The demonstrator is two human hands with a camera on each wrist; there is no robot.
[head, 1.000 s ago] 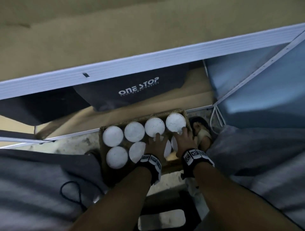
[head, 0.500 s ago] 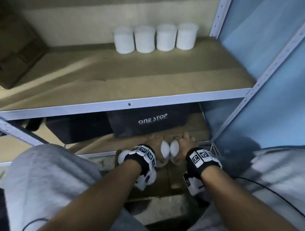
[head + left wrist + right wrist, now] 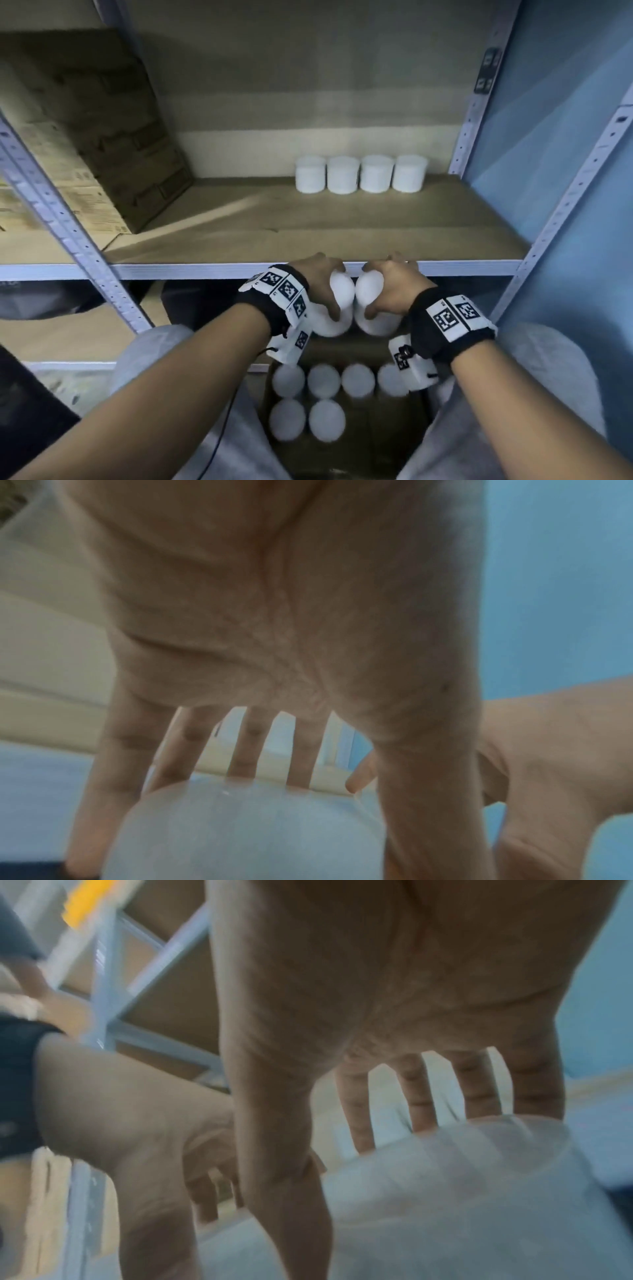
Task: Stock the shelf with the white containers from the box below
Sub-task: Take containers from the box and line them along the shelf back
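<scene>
Each hand holds one white container from above, side by side, just below the shelf's front edge (image 3: 205, 270). My left hand (image 3: 322, 281) grips the left container (image 3: 337, 308), seen close in the left wrist view (image 3: 246, 831). My right hand (image 3: 394, 284) grips the right container (image 3: 371, 308), its lid blurred in the right wrist view (image 3: 462, 1191). Several white containers (image 3: 359, 173) stand in a row at the back right of the wooden shelf. Below, the cardboard box (image 3: 387, 445) holds several more containers (image 3: 323, 380).
A stack of cardboard cartons (image 3: 85, 137) fills the shelf's left side. Grey perforated uprights (image 3: 68, 233) frame the bay, and a blue wall (image 3: 565, 137) closes the right. My grey-clad knees (image 3: 164, 359) flank the box. A dark bag (image 3: 41, 298) sits on the lower shelf.
Both hands took a container each from the box and lifted them up to the shelf's front edge. My head tilted up, bringing the shelf and its back row into view.
</scene>
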